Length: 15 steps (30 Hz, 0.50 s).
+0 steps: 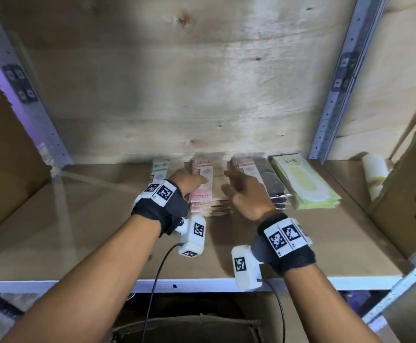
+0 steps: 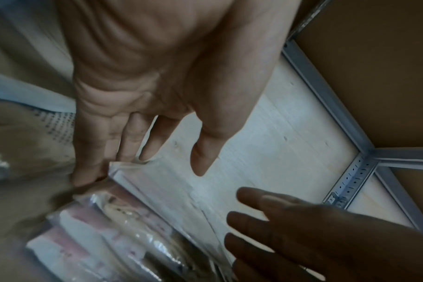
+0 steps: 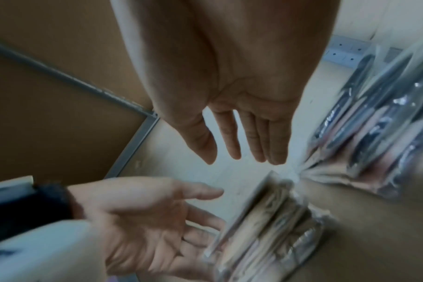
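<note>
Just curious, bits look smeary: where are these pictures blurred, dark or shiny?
Head view: mostly sharp, the back board bright in the middle, dimmer at its corners. Left wrist view: packets streaked with blur, glare on their plastic. Right wrist view: left hand and packets smeared; right hand clearer.

Stack of pink pkts, clear-wrapped, lies flat at shelf rear, mid-width.

ENE on green packet, pink packet
</note>
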### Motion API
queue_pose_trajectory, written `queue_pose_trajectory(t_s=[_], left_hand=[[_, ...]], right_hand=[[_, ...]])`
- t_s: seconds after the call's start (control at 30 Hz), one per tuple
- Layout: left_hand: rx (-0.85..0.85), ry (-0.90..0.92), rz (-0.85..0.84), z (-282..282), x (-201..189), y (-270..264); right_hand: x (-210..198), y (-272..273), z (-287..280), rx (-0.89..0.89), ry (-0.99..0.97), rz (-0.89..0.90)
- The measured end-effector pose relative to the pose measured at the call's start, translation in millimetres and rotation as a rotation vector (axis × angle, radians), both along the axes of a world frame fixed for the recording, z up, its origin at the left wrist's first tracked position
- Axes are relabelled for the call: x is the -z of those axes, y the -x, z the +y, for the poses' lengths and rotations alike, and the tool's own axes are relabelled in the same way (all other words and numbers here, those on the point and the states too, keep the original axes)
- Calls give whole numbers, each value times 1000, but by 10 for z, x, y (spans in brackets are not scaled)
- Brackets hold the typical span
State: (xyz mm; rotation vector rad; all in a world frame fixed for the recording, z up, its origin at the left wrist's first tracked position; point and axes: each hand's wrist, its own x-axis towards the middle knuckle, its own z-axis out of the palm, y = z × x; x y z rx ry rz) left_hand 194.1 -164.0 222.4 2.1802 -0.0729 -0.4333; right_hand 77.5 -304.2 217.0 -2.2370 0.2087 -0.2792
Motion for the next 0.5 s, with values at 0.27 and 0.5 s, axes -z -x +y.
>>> queue_pose_trajectory(t_s=[0.27,0.5], left_hand=[[-1,6,-16,-2,143,26],[-3,38,-17,-3,204,11]], right_hand=[[202,-149,149,30,-29,186],[225,-203,120,44,-39,187]])
